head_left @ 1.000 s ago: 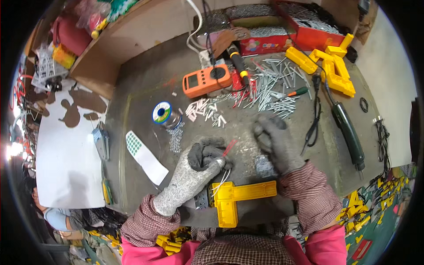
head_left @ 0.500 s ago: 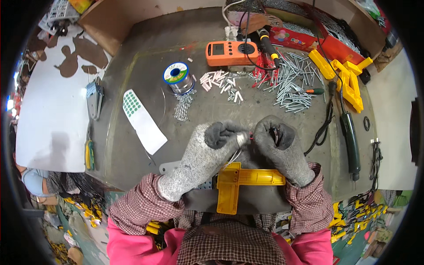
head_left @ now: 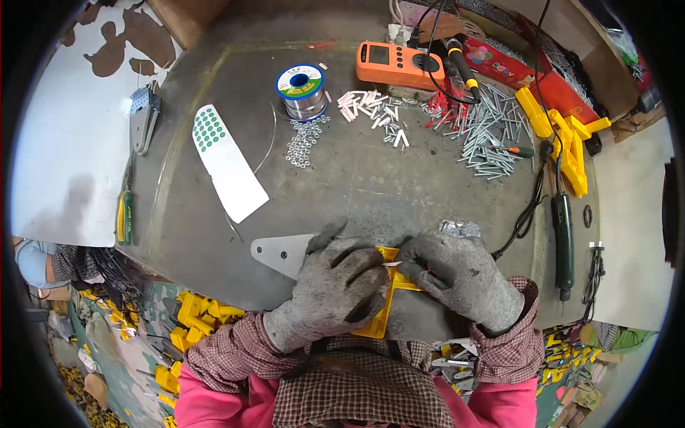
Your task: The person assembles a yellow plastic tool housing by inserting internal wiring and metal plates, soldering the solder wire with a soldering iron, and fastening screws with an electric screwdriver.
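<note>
Both my hands wear grey work gloves and meet low over the near edge of the bench. A short length of thin white wire (head_left: 392, 264) shows between their fingertips. My left hand (head_left: 332, 282) is closed on it, palm down over a yellow plastic tool housing (head_left: 380, 317). My right hand (head_left: 457, 274) has its fingers pinched together by the other end of the wire; what they grip is hidden. From under my left hand sticks out a flat grey metal blade with holes (head_left: 278, 255). Small silvery pieces (head_left: 460, 229) lie just beyond my right hand.
A solder spool (head_left: 305, 103), small nuts (head_left: 303, 146), pale sleeves (head_left: 364, 105) and a screw pile (head_left: 492, 135) lie farther back. Behind stands an orange multimeter (head_left: 399, 64). On the right are a corded dark electric screwdriver (head_left: 563, 242) and yellow housings (head_left: 569, 150). A sticker sheet (head_left: 232, 171) lies left.
Both hands have come down toward me onto the yellow housing, and my left hand has turned palm down. The silvery pieces by my right hand have come into sight. The view has shifted slightly.
</note>
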{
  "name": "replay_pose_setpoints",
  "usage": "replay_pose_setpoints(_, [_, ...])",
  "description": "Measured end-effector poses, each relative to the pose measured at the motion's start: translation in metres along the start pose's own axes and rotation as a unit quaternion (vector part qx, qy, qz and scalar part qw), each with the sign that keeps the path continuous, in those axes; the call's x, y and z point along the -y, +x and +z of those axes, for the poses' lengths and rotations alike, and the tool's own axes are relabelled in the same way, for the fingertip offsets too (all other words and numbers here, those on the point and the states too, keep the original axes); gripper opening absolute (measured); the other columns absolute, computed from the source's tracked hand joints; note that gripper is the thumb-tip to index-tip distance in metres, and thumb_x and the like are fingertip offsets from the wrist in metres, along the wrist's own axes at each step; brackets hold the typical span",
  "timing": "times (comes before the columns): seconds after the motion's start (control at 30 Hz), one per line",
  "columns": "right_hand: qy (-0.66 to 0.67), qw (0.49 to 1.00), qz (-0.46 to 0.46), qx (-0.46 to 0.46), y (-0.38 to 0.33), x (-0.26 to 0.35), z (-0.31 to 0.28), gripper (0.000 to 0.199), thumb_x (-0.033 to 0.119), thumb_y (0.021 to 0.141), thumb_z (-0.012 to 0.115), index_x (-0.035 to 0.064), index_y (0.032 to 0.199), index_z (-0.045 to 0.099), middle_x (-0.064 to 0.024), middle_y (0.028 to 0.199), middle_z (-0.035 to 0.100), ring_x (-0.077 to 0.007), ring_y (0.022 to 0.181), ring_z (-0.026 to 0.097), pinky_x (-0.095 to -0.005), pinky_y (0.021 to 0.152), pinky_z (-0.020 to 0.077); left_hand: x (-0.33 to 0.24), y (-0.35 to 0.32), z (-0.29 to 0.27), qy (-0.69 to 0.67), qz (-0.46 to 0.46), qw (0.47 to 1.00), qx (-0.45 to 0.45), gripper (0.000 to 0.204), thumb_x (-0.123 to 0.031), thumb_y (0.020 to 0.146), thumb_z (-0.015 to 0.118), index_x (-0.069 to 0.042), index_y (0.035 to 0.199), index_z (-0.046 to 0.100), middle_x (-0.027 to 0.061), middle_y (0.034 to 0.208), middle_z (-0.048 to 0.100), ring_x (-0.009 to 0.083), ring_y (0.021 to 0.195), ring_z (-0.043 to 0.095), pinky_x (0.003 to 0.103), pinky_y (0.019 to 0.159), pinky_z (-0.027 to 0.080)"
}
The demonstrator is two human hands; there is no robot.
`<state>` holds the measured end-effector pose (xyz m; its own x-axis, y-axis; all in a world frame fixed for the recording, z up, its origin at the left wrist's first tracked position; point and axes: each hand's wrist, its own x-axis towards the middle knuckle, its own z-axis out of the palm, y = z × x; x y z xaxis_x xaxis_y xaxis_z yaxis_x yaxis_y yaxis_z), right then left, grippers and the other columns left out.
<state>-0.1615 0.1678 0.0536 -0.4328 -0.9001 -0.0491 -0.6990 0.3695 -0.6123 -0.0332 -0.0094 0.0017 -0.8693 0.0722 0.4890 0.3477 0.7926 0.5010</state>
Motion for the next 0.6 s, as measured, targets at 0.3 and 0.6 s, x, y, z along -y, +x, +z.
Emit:
replay_pose_setpoints(0.3, [0.149,0.973,0.176,-0.032,0.017,-0.012,-0.001,0.02,0.022,0.091,0.064,0.0018,0.096,0.064,-0.0116,0.075,0.063,-0.013,0.066,0.056,-0.0312,0.064,0.0472,0.003,-0.015,-0.002,-0.107,0.058,0.988,0.097,0.025,-0.008,0.07,0.072,-0.009,0.094,0.066,0.0087,0.103,0.065,0.0295,0.104,0.061,0.056,0.104,0.04])
replay_pose_setpoints(0.6, [0.378,0.909,0.174,-0.02,0.009,-0.023,0.005,0.028,0.025,0.099,0.054,-0.0006,0.093,0.064,-0.0012,0.082,0.059,-0.0087,0.076,0.054,-0.0253,0.07,0.0445,-0.006,0.045,-0.011,0.049,-0.067,0.996,0.011,0.023,-0.016,0.074,0.072,-0.012,0.096,0.068,0.0068,0.092,0.057,0.0291,0.097,0.054,0.047,0.084,0.041])
